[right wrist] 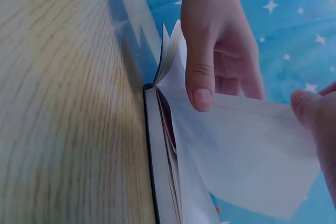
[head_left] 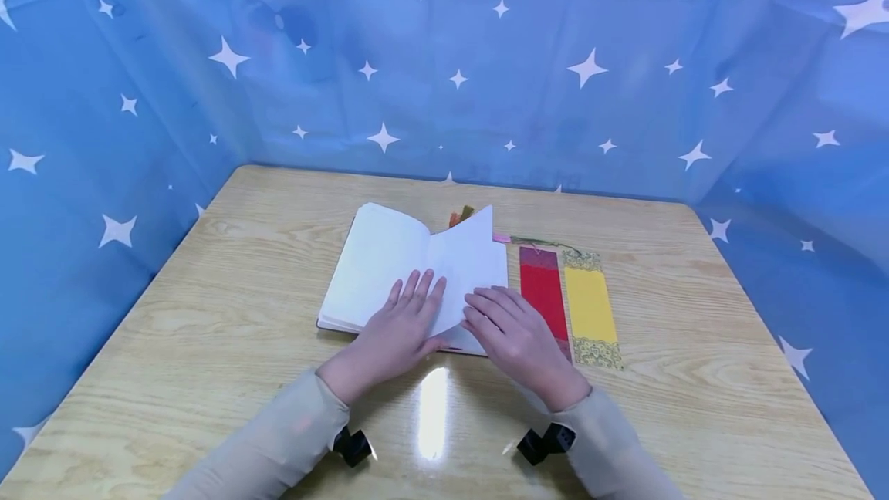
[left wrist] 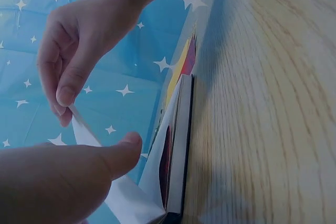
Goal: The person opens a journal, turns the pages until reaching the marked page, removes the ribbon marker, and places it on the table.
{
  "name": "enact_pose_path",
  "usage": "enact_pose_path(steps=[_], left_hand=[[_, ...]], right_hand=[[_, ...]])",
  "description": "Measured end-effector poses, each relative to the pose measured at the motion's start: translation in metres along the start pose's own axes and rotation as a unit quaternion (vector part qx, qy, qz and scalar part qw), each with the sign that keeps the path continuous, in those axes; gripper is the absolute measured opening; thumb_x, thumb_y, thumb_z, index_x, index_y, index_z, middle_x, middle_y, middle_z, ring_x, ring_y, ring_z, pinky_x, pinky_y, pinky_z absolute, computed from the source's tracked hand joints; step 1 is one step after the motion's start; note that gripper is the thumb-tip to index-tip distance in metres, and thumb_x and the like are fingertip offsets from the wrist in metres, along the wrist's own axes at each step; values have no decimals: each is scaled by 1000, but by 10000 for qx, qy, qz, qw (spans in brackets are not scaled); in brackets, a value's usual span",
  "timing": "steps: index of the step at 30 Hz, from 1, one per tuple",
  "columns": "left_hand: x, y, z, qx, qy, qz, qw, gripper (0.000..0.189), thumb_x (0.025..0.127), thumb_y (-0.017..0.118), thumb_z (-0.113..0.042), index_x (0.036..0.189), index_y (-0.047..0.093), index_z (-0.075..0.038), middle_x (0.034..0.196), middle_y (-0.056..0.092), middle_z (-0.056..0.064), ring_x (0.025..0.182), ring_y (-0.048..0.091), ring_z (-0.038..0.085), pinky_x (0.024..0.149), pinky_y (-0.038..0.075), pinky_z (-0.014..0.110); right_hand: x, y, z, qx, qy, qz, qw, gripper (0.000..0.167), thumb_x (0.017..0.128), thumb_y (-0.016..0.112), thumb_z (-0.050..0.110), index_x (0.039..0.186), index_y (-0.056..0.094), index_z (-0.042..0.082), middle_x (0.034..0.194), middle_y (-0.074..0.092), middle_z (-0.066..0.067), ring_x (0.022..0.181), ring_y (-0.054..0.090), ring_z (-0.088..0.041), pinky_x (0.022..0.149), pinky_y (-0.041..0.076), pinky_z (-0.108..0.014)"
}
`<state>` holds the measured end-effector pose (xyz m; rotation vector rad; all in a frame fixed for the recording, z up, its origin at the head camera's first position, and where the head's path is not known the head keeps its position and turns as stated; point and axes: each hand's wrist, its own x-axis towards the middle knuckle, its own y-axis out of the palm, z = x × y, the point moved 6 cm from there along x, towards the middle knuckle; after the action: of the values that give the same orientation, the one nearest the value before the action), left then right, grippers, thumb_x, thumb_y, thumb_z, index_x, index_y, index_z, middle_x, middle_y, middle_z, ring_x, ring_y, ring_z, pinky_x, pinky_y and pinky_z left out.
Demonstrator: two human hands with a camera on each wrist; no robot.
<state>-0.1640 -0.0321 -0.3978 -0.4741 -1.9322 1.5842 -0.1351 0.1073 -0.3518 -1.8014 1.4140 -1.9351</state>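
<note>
Nearest to the camera are two pale sleeves [head_left: 264, 438], with small black devices [head_left: 353, 447] at the wrists. The left hand [head_left: 396, 330] has straight fingers at the fold of the opened notebook [head_left: 375, 276]; whether they press firmly, I cannot tell. The right hand [head_left: 517, 338] pinches a lifted white page [head_left: 472, 253] between thumb and fingers. The notebook lies on the wooden table [head_left: 694, 346]. Just beside it, on the right, are a red bookmark [head_left: 542, 292] and a yellow bookmark [head_left: 590, 303].
</note>
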Motion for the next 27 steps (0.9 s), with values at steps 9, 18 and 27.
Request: enact_pose_path(steps=[9, 18, 27], left_hand=[[0, -5, 2, 395, 119, -499, 9979, 89, 87, 63, -40, 147, 12, 3, 148, 20, 27, 134, 26, 39, 106, 26, 48], [-5, -10, 3, 615, 230, -995, 9929, 94, 84, 68, -31, 147, 7, 1, 150, 6, 29, 137, 14, 40, 106, 24, 49], [-16, -21, 5, 819, 543, -2182, 9709, 111, 73, 77, -19, 147, -3, 1, 146, -17, 34, 134, 3, 51, 106, 18, 55]], right_hand=[[-3, -6, -1, -198, 26, -273, 9994, 33, 98, 48, 26, 102, 69, 1, 104, 67, -14, 95, 64, -27, 83, 50, -41], [-8, -15, -7, -183, 233, -526, 9982, 33, 96, 52, 27, 103, 69, 0, 107, 66, -15, 96, 64, -28, 81, 51, -42], [-15, -15, -10, -139, 295, -507, 9982, 34, 97, 49, 27, 103, 69, 0, 105, 67, -15, 94, 64, -28, 80, 51, -42]])
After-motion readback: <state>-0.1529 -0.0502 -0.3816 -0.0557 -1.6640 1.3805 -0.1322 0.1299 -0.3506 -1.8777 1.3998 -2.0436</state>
